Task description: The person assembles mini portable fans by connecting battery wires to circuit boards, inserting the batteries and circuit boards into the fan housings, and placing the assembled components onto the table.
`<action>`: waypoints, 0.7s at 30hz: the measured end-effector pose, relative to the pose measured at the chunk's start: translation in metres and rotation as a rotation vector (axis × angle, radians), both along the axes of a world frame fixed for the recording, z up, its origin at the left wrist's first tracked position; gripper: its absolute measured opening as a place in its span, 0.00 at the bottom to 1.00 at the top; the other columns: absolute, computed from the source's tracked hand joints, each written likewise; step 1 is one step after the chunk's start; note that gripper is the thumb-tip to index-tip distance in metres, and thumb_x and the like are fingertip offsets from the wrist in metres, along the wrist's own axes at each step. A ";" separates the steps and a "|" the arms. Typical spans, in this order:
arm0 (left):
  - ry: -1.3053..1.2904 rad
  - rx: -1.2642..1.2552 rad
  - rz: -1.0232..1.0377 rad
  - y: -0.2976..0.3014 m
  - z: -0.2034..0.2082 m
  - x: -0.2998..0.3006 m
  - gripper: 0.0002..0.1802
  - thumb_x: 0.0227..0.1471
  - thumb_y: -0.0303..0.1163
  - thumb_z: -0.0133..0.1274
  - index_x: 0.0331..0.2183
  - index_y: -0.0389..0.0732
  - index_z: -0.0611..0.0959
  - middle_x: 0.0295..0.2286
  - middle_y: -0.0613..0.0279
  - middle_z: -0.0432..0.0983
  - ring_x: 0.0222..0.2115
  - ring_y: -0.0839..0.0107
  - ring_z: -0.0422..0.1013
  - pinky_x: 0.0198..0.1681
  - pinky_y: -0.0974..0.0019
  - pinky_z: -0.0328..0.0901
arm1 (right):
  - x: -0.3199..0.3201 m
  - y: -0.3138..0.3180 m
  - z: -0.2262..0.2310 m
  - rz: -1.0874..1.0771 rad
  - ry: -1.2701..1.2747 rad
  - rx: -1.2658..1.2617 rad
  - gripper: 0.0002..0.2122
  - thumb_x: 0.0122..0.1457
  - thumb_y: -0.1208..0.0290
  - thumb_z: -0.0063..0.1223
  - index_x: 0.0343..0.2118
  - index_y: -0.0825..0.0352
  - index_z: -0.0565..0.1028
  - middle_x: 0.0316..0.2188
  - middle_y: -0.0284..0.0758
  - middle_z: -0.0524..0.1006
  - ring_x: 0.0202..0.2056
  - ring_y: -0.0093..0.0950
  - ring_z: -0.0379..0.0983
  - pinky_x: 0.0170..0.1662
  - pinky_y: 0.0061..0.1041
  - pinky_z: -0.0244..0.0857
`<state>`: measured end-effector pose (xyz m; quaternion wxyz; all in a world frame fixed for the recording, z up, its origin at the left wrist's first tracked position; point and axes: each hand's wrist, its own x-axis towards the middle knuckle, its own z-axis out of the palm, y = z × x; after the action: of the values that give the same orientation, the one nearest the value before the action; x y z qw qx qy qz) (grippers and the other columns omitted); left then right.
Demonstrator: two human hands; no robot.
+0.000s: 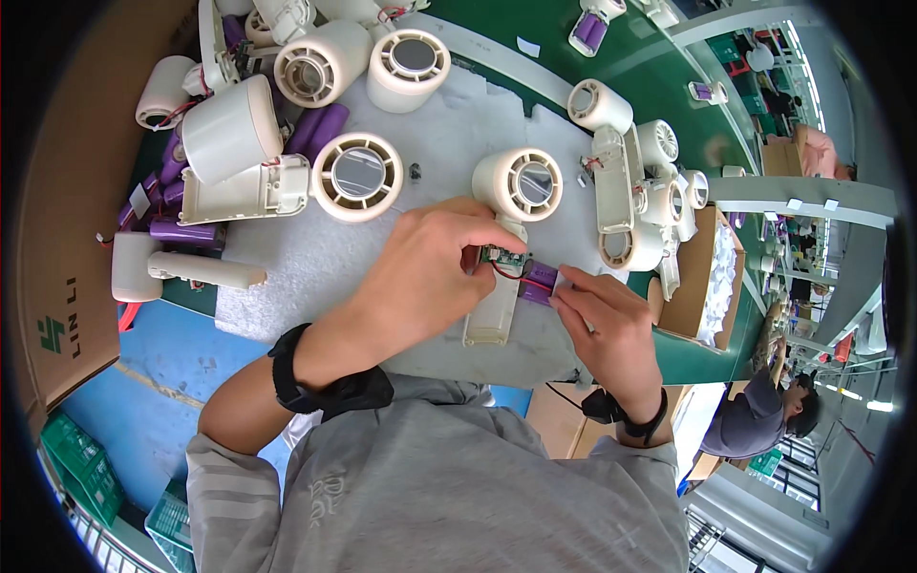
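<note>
The left hand (435, 253) has thumb and forefinger closed to a narrow gap, with the board (501, 256) between them. The right hand (611, 320) pinches the right end of the purple pack (538, 283) in its fingertips. Both sit near the centre of the frame, over the open handle (489, 325). Holding board and pack this close together probably spares the red wire (506, 275) looped between them from strain. The unit's round head (521, 184) lies just above the hands, its weight perhaps helping to steady the handle.

The grey mat (287, 286) underneath likely guards the casings from scuffs. Its bare stretch left of the left wrist gives the most room; upward, a gap lies between the 2 groups of parts. The left pile (229, 129) crowds the upper left, against a tall carton (72, 191). The right group (616, 177) and a box (683, 310) limit sideways room beyond the right hand. The table's near edge runs close to the person's front, leaving little space below.
</note>
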<state>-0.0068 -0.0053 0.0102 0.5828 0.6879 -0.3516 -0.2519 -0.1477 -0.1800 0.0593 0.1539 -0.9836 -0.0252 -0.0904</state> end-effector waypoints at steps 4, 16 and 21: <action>0.013 0.019 0.011 0.000 0.002 0.000 0.18 0.38 0.15 0.53 0.35 0.41 0.85 0.36 0.59 0.77 0.25 0.73 0.74 0.30 0.72 0.69 | 0.004 0.005 0.007 0.021 0.070 -0.033 0.08 0.43 0.83 0.62 0.29 0.72 0.78 0.36 0.41 0.80 0.28 0.34 0.77 0.32 0.29 0.72; -0.008 0.021 -0.004 -0.001 0.001 0.001 0.19 0.38 0.15 0.53 0.36 0.41 0.85 0.35 0.59 0.77 0.26 0.73 0.74 0.31 0.72 0.69 | -0.003 -0.003 0.003 -0.062 0.096 0.129 0.08 0.43 0.82 0.63 0.28 0.72 0.78 0.36 0.42 0.80 0.30 0.34 0.77 0.32 0.28 0.72; -0.015 0.017 -0.010 0.001 0.000 0.001 0.19 0.39 0.15 0.54 0.36 0.41 0.85 0.35 0.59 0.77 0.26 0.73 0.74 0.31 0.72 0.69 | -0.007 0.004 -0.004 -0.090 0.004 0.090 0.07 0.44 0.82 0.62 0.28 0.72 0.78 0.37 0.42 0.80 0.31 0.35 0.77 0.34 0.29 0.72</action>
<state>-0.0056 -0.0040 0.0105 0.5730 0.6931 -0.3573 -0.2523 -0.1552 -0.1760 0.0551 0.1936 -0.9761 0.0236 -0.0963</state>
